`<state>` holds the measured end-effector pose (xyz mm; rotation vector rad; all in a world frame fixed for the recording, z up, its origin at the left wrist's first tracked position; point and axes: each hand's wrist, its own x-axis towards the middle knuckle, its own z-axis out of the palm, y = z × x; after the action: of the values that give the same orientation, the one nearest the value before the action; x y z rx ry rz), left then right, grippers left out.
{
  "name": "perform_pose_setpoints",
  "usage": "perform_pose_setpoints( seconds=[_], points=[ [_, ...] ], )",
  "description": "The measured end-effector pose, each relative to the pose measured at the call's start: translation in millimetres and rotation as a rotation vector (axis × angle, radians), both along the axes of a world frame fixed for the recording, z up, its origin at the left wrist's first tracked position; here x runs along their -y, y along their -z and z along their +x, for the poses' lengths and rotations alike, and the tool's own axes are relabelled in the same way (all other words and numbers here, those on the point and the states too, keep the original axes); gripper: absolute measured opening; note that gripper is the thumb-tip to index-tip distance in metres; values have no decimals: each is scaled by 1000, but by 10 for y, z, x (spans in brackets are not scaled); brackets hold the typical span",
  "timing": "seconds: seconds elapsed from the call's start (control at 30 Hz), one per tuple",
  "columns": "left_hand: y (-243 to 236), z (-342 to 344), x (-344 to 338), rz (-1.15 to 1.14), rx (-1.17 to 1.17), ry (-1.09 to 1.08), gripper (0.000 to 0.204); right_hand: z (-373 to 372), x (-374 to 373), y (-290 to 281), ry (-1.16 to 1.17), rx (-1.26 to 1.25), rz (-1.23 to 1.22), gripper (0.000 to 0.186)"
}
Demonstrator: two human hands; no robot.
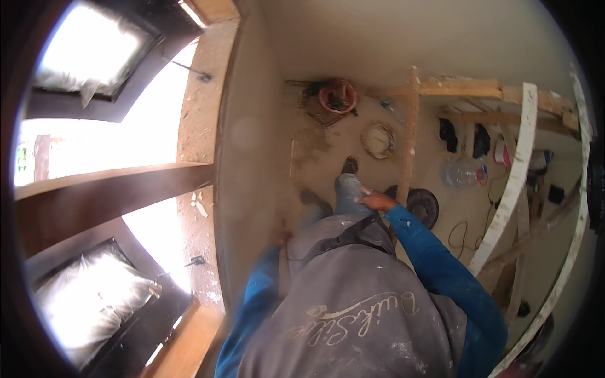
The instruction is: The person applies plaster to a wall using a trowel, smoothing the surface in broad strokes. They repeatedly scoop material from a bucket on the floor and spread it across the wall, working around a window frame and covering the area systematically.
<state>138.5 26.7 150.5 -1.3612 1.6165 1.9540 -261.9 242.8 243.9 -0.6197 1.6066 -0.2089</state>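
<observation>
Blue sleeves [432,255] cover my arms. My right hand [377,200], fingers loosely spread with nothing visible in it, lies at my pale-smeared blue trouser leg [346,194], seemingly for balance. My left hand [283,239] hangs low near the smooth beige wall [252,183]; it is too blurred to tell whether it grips anything. Whitish plastic film [94,302] covers the dark-framed window panels [169,312], probably against splashes. A round red plastic bucket [324,101] sits ahead, apparently out of my way. Pale cursive lettering crosses my grey shirt [353,277].

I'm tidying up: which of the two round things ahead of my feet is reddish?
The bucket, farther ahead; the pale round thing sits nearer your right hand.
</observation>
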Motion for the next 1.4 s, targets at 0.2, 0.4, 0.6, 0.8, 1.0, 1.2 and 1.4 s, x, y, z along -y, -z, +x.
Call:
perform_pose_setpoints(
  seconds=[0.2, 0.4, 0.6, 0.8, 1.0, 1.2, 1.4],
  points=[
    [173, -303, -73, -353, 158, 266, 39, 367, -35, 92, -47, -161, 120, 85],
    [465, -378, -122, -219, 353, 334, 44, 76, 81, 127, -71, -202, 123, 92],
    [880, -500, -330, -499, 626, 818, 41, -398, 204, 1211, -117, -287, 109, 82],
    [1499, -924, 29, -521, 883, 835, 53, -1747, 903, 3326, 332, -607, -139, 48],
    [2568, -1586, 1237, -1157, 163, 112, 37, -3107, 2055, 4987, 113, -939, -337, 35],
    [3124, -2825, 1691, -944, -222, -118, 34, -3633, 2718, 6132, 132, -866, -168, 27],
    [3233, -2931, 1839, -792, -406, -132, 43, -3562, 2955, 6247, 33, -955, -234, 28]
  ],
)
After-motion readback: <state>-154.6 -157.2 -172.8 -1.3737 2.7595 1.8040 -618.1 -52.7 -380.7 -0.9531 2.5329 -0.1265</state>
